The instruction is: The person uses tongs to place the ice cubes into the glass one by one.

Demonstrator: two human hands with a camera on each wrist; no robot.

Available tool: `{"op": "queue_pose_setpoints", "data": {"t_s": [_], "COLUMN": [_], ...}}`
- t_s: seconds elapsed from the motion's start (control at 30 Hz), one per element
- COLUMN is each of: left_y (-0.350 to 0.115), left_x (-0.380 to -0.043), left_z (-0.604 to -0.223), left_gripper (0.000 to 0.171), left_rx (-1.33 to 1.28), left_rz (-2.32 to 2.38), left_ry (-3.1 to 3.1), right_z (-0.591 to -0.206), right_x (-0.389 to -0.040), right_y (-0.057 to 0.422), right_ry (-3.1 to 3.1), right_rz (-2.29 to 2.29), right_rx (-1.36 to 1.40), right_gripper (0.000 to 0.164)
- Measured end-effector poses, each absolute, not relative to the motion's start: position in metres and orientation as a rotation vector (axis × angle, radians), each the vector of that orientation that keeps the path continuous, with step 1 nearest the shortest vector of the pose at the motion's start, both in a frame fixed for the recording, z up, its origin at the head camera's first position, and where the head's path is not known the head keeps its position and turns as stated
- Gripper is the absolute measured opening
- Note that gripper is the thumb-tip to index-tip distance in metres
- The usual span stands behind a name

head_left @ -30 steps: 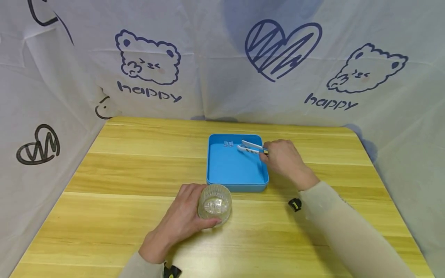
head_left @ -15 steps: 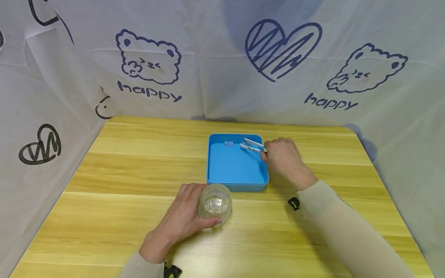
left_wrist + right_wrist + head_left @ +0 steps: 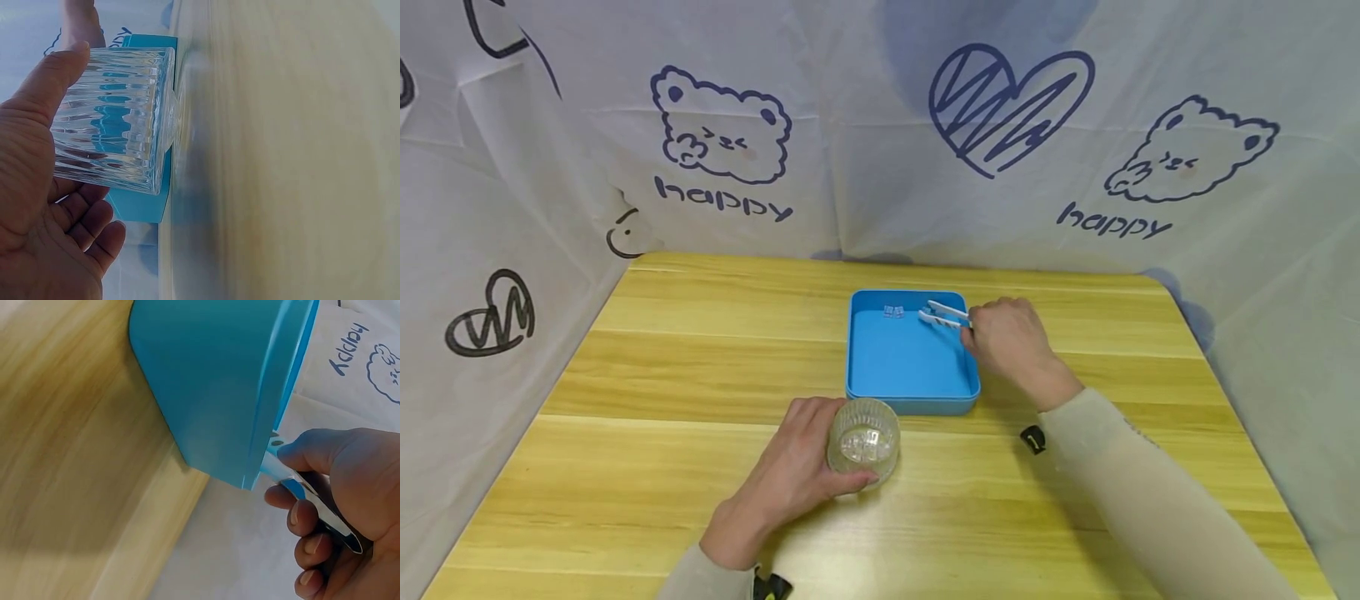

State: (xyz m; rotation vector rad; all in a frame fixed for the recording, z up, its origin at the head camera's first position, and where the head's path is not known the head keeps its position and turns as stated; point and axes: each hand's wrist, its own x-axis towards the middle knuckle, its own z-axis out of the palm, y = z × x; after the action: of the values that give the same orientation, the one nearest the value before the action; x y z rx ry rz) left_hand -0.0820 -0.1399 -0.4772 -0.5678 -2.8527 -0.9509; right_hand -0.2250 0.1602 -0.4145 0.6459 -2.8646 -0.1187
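My left hand (image 3: 797, 458) holds a clear ribbed glass (image 3: 883, 417) from its left side, thumb in front. Clear blocky shapes show down inside the glass. In the left wrist view, the same glass (image 3: 112, 119) has a short foot close to the tabletop. My right hand (image 3: 1011, 337) grips small white tongs (image 3: 942, 322), whose tips reach down into the far right part of a blue square tray (image 3: 910, 358). A small clear piece shows at the tips, mostly covered by them. To their left, small clear cubes (image 3: 893, 312) lie near the tray's back wall.
The wooden table (image 3: 685, 433) carries the tray just beyond the glass. White cloth (image 3: 865, 192) with drawn bears and hearts hangs behind and on both sides. In the right wrist view the tray's outer wall (image 3: 206, 381) stands beside the right hand.
The tongs' tips have shifted slightly right and toward the back of the tray, around the small clear piece. The left hand and the glass stay in place.
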Motion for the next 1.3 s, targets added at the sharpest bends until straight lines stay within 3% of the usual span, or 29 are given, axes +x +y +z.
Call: {"op": "queue_pose_setpoints", "data": {"t_s": [0.43, 1.3], "left_y": [-0.1406, -0.1413], "left_x": [-0.0819, -0.0813], "left_z": [-0.4773, -0.4757], "left_gripper": [0.093, 0.094], "left_rx": [-0.571, -0.576], "left_rz": [-0.950, -0.958], "left_ry": [-2.860, -2.854], "right_z": [-0.4189, -0.4235], "right_x": [-0.2208, -0.2197], "right_y": [0.1590, 0.1593], "right_ry": [-2.885, -2.909], "right_rz": [-0.045, 0.156], "right_rx": [0.688, 0.735], "right_gripper": [0.048, 0.045]}}
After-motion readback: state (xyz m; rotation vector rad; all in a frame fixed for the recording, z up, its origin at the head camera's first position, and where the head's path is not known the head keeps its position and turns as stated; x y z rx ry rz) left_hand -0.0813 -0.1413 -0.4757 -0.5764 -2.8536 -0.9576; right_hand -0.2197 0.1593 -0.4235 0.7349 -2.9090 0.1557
